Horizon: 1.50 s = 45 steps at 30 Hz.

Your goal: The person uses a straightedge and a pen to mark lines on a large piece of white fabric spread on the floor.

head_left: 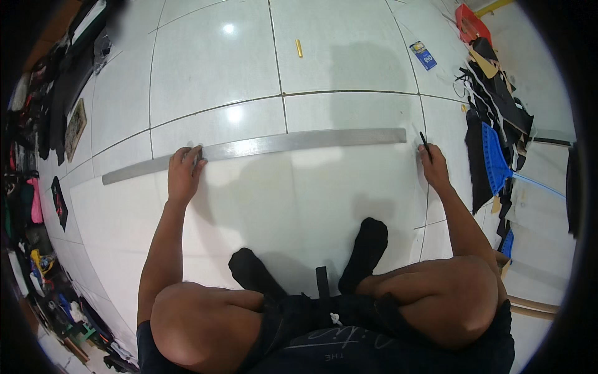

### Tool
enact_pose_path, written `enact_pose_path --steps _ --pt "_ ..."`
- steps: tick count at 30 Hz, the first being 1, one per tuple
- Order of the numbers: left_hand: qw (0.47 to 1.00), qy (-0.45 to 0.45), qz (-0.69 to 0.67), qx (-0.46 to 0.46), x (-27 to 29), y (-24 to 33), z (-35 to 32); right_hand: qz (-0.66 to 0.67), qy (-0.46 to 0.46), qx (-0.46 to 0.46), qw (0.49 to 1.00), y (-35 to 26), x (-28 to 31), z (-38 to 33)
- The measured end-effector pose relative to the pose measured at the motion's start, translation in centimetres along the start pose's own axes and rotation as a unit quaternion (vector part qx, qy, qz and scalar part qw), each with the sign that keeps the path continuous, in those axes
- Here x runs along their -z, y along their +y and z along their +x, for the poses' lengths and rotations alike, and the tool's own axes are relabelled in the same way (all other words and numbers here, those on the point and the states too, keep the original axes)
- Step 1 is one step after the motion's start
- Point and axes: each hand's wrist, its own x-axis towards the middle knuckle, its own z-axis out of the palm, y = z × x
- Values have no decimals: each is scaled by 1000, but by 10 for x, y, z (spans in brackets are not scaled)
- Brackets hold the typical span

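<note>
A long metal ruler (274,144) lies across the far edge of a large white sheet (261,193) spread on the floor. Toward the ruler's left end, my left hand (185,169) grips it from above with its fingers bent over the metal. Beyond the ruler's right end, close to the sheet's far right corner, my right hand (436,167) is closed around a slim black pen (425,142), whose upper part sticks up past the fingers. My feet in black socks (364,252) rest on the sheet between my arms.
On the tiles ahead lie a small yellow stick (299,48) and a blue packet (423,56). Dark fabric (498,100), a blue broom head (495,159) and a red plastic container (472,25) line the right side. Assorted clutter (25,143) fills the left side.
</note>
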Motion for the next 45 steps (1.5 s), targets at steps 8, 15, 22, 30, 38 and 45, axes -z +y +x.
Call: enact_pose_path --steps 8,15,22,30,38,45 --pt "1000 -13 -8 -14 -8 4 10 118 166 17 979 7 13 -1" --pt "1000 -31 -2 6 11 -8 -7 312 69 -92 943 -39 -15 -20" --pt "998 -45 -11 47 6 10 1 229 73 -44 970 -38 -6 -20" --pt "999 -48 -8 21 13 7 2 204 81 -23 975 -37 -15 -18" --pt "999 -38 -7 13 6 -3 0 179 55 -54 981 -37 -11 -19" --pt "999 -37 -17 13 2 -8 -1 188 102 32 976 -41 -14 -13"
